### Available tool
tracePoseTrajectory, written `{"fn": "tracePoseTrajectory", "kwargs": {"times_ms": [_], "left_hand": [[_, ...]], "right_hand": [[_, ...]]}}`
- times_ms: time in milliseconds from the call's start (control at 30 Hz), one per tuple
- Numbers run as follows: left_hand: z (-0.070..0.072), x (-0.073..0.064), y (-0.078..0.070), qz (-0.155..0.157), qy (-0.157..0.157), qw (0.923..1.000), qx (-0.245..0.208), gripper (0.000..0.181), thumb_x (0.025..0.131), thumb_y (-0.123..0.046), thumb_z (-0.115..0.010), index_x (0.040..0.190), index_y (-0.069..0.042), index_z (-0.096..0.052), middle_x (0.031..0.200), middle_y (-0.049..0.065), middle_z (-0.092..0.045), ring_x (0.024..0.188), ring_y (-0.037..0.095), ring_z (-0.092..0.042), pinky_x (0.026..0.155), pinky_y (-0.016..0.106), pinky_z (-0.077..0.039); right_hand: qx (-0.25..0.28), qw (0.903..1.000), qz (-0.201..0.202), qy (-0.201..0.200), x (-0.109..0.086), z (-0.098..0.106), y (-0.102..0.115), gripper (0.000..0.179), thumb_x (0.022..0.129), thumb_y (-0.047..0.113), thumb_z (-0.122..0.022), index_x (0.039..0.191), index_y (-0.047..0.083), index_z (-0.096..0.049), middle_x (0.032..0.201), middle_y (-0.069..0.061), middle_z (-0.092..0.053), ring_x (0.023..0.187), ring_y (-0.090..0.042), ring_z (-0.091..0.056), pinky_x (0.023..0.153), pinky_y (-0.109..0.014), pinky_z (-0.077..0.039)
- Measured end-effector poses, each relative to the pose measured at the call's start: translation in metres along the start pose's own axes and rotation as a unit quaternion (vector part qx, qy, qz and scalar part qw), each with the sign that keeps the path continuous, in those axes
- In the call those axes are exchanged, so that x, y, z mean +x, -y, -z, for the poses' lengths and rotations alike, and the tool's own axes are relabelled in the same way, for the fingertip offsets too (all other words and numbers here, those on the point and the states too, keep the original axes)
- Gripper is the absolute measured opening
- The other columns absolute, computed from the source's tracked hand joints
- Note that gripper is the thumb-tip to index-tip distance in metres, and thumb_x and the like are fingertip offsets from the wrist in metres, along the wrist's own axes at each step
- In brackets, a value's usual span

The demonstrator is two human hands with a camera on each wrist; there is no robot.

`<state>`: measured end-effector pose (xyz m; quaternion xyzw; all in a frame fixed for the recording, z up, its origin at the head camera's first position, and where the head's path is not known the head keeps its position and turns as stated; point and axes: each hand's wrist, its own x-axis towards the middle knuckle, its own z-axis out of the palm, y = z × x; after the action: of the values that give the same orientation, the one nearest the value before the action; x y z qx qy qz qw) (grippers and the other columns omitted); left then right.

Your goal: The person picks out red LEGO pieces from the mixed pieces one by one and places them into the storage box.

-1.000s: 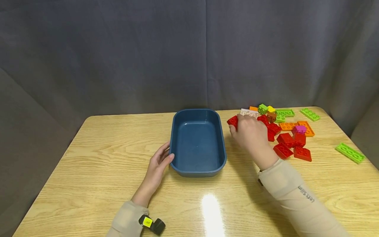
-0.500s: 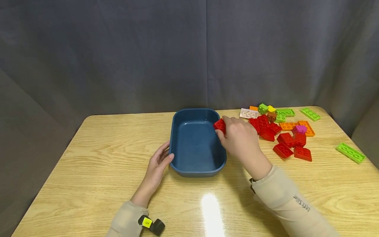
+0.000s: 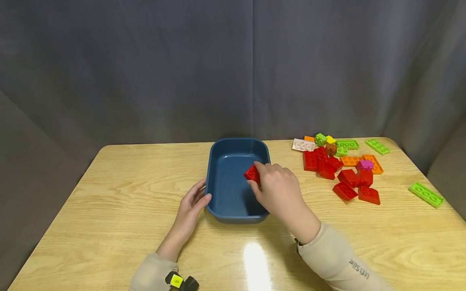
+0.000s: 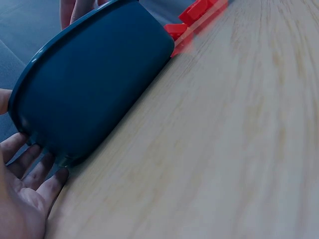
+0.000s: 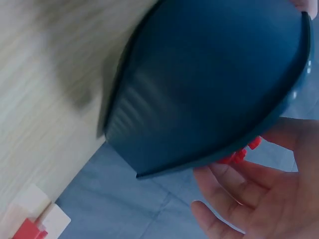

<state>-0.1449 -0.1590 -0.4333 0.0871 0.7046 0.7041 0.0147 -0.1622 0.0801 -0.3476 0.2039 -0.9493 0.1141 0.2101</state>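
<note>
A red toy building brick (image 3: pixel 252 173) is pinched between the thumb and fingers of my right hand (image 3: pixel 278 193), above the inside of the blue plastic bin (image 3: pixel 238 219). In the right wrist view, bits of the red brick (image 5: pixel 239 156) show past the bin's rim; the rest is hidden. My left hand (image 3: pixel 190 208) lies against the bin's left side, thumb at the rim. Its fairly straight fingers (image 4: pixel 37 172) touch the outer wall in the left wrist view. No bricks show on the visible part of the bin's floor.
Right of the bin lie several loose red bricks (image 3: pixel 325 169). Around them are a pale pink plate brick (image 3: pixel 303 145), orange (image 3: pixel 351 161), brown and pink pieces, and green plates (image 3: pixel 426 194). A grey curtain (image 3: pixel 251 68) hangs behind the wooden table (image 3: pixel 109 226).
My right hand has carried the red brick leftward and nearer from beside the pile to over the bin. The left hand has stayed at the bin's side.
</note>
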Motion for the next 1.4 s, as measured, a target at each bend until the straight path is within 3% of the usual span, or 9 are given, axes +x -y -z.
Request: {"fn": "tracePoseTrajectory", "kwargs": {"times_ms": [300,633,867,1267,1400], "left_hand": [[0.001,-0.001,0.001,-0.01,0.001,0.9999,-0.001,0.052,0.102,-0.015,-0.052,0.151,-0.003,-0.037,0.15,0.017,-0.041,0.138,0.031,-0.04,0.102,0.019,-0.041],[-0.002,0.003,-0.001,-0.013,0.001,0.9999,-0.007,0.052,0.101,-0.014,-0.052,0.15,-0.003,-0.038,0.15,0.017,-0.042,0.137,0.031,-0.041,0.102,0.02,-0.041],[-0.006,0.004,0.0,-0.008,0.001,1.0,-0.004,0.052,0.101,-0.015,-0.052,0.15,-0.003,-0.039,0.149,0.018,-0.043,0.137,0.031,-0.041,0.102,0.02,-0.041],[-0.001,0.0,0.002,-0.005,-0.002,0.9999,0.009,0.052,0.102,-0.015,-0.052,0.15,-0.003,-0.038,0.15,0.017,-0.042,0.137,0.032,-0.041,0.101,0.019,-0.041],[0.0,-0.001,0.001,-0.009,0.001,0.9999,0.011,0.052,0.102,-0.014,-0.051,0.15,-0.002,-0.037,0.151,0.018,-0.041,0.138,0.032,-0.04,0.102,0.019,-0.04]], "right_hand": [[-0.004,0.9998,0.018,0.008,-0.008,-0.011,0.012,0.044,0.084,0.028,-0.078,0.118,0.003,-0.069,0.094,-0.01,-0.072,0.078,-0.026,-0.064,0.072,-0.04,-0.054],[-0.032,0.9974,0.064,0.008,-0.015,-0.019,0.013,0.045,0.08,0.031,-0.083,0.113,0.004,-0.071,0.092,-0.009,-0.072,0.079,-0.026,-0.065,0.071,-0.04,-0.053],[-0.025,0.9952,0.089,0.033,-0.017,-0.019,0.013,0.039,0.081,0.031,-0.082,0.109,0.006,-0.072,0.09,-0.006,-0.073,0.077,-0.024,-0.064,0.069,-0.038,-0.052],[-0.007,0.9956,0.092,0.02,-0.018,-0.012,0.013,0.037,0.084,0.031,-0.08,0.11,0.006,-0.072,0.092,-0.007,-0.073,0.08,-0.024,-0.065,0.07,-0.038,-0.053],[0.002,0.9967,0.073,0.036,-0.017,-0.005,0.012,0.036,0.085,0.031,-0.078,0.113,0.008,-0.072,0.096,-0.006,-0.073,0.083,-0.024,-0.066,0.072,-0.04,-0.054]]}}
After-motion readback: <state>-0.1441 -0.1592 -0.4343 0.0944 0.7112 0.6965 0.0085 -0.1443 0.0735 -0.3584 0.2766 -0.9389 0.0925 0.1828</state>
